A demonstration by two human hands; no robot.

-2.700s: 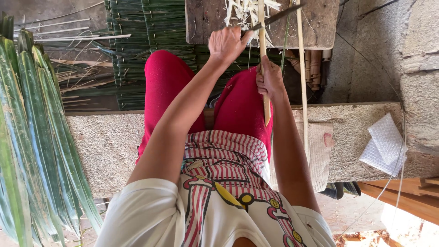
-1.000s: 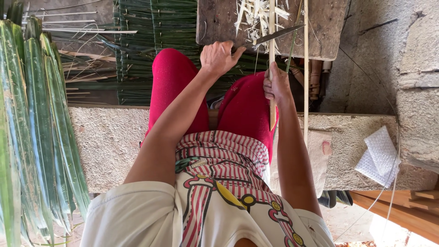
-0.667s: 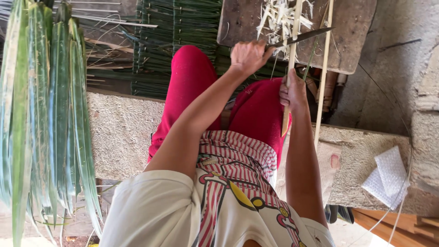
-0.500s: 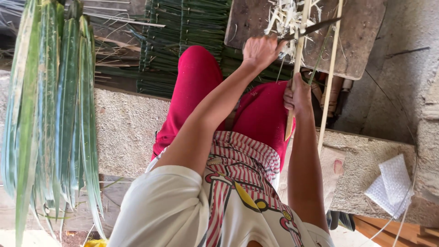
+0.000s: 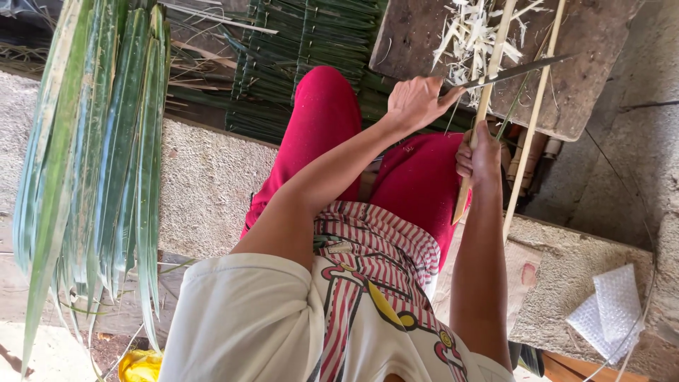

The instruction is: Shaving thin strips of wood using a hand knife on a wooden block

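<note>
Bamboo stick [image 5: 488,106] clamped in right hand [image 5: 479,152] fingers; left hand [image 5: 417,102] grips knife [image 5: 520,68], now nearer frame centre.

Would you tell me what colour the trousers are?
The trousers are bright red, seen best in the head view.

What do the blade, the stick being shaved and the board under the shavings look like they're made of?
The blade looks like dull grey metal: thin, flat, with a faint sheen. The stick, held in the right hand, looks like pale bamboo or wood, matte, with matching pale shavings nearby. The board appears to be weathered, rough, unfinished wood, dark and stained.
</note>
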